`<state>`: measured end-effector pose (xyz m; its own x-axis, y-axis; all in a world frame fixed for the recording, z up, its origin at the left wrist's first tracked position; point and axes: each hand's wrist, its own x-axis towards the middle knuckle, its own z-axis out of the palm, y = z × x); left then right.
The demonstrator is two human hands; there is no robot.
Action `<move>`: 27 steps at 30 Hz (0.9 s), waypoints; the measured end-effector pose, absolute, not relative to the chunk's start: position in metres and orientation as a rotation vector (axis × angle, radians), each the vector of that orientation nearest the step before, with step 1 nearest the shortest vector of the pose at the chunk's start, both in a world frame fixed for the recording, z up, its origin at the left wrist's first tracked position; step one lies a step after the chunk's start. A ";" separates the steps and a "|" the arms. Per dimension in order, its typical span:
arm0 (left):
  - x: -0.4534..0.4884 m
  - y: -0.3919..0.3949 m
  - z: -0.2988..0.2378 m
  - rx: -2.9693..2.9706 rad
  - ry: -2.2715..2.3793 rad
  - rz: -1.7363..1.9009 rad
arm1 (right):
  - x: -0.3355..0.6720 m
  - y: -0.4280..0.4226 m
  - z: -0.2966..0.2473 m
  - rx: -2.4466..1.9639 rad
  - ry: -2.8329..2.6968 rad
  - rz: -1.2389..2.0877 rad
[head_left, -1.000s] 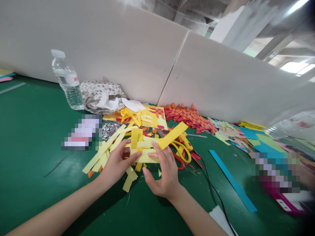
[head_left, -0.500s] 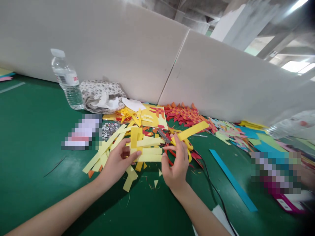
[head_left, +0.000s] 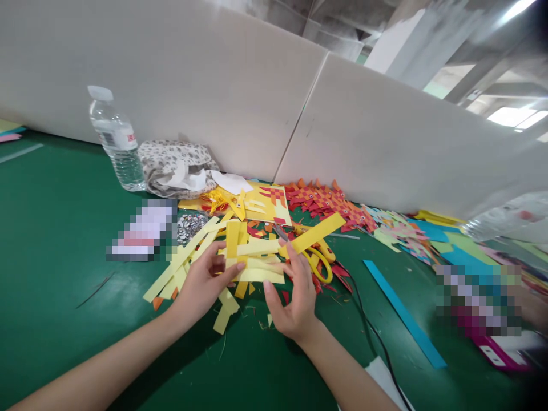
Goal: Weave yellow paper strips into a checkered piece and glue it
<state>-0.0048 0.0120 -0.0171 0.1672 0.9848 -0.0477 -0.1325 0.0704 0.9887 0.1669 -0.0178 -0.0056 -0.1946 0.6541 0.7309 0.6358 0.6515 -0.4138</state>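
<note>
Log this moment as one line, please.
left hand: pinching interlaced yellow strips | right hand: holding single yellow strip | green table: blue strip right, water bottle left

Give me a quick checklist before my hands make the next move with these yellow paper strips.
1. Left hand gripping the pale strips: ok, it pinches them near their left end.
2. Bright yellow strip in the right hand: ok, held by its near end.
3. Pale strips lying flat together at the right: not ok, they fan apart.
4. Over-under crossings beneath the left hand: cannot tell, covered.
5. Work spot free of scraps: not ok, an orange scrap and other bits lie around.
6. Water bottle standing and capped: ok.
</note>
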 end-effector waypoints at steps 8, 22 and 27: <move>-0.005 0.011 -0.017 1.191 1.057 1.100 | 0.168 -0.018 -0.005 -1.051 -1.841 -0.057; -0.005 0.009 -0.014 1.314 1.100 1.152 | 0.162 -0.024 0.002 -0.956 -2.046 -0.016; -0.007 0.009 -0.016 1.326 1.063 1.158 | 0.160 -0.024 0.005 -0.992 -2.115 0.035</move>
<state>-0.0071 0.0090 -0.0159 0.1431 0.9868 0.0761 -0.0092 -0.0755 0.9971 0.1596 -0.0239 0.0052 -0.3876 0.6618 0.6417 0.6399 0.6943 -0.3294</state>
